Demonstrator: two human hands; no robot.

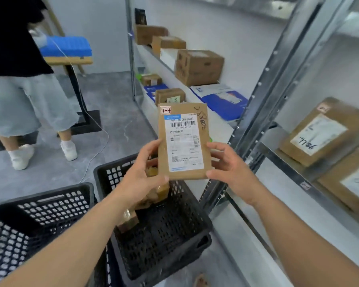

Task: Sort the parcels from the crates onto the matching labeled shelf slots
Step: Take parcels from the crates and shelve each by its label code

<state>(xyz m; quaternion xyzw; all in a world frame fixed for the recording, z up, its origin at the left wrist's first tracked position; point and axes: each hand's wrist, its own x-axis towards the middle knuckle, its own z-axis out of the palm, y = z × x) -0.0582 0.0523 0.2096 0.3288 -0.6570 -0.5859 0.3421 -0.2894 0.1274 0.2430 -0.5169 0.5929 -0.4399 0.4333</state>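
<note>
The tall grey metal shelving unit (pixel 255 112) runs from beyond your hands round to their right, its upright post just past your right hand (pixel 229 164). On its boards, well beyond your hands, sit brown cardboard boxes (pixel 198 66) and flat blue-and-white mailer envelopes (pixel 222 100); to the right of your right hand two flat brown parcels with white labels (pixel 319 131) lie in a nearer bay, one marked with handwritten digits.

Below your hands stands a black perforated plastic crate (pixel 164 230), with a few small brown taped parcels (pixel 145 195) inside it, directly under your left hand (pixel 145 168). A second black perforated crate (pixel 29 224) sits beside it, under your left forearm.

Far off to the left of your left hand a person in a black top and pale denim shorts (pixel 19 79) stands by a wooden desk (pixel 68 60) that carries a blue ridged block (pixel 67 45).

Between your hands you hold a flat brown cardboard parcel (pixel 183 141) upright above the crate, label facing you. Your left hand grips its left edge, thumb on the lower corner; your right hand grips its right edge, thumb at the bottom and fingers behind. A small red-and-white sticker reading "1-4" (pixel 166 110) sits at its top left corner, above the white printed shipping label (pixel 183 141).
</note>
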